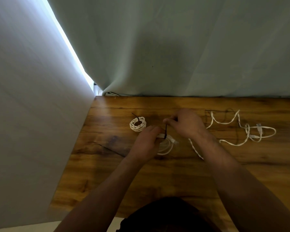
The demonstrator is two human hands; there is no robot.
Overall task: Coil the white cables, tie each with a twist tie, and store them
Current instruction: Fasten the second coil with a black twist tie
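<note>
A coiled white cable (166, 144) lies on the wooden table (157, 178) between my hands. My left hand (146, 141) grips the coil's left side. My right hand (185, 123) pinches the upper end of a dark twist tie (166, 131) that stands up from the coil's top. At the back left sits a finished white coil (138, 124) with a dark tie round it. To the right, a loose white cable (238, 129) sprawls uncoiled, and another white strand (195, 149) runs under my right forearm.
A grey-green curtain (174, 47) hangs along the table's far edge. A pale wall (32, 97) borders the table's left side. A dark crack (107, 148) marks the wood at the left.
</note>
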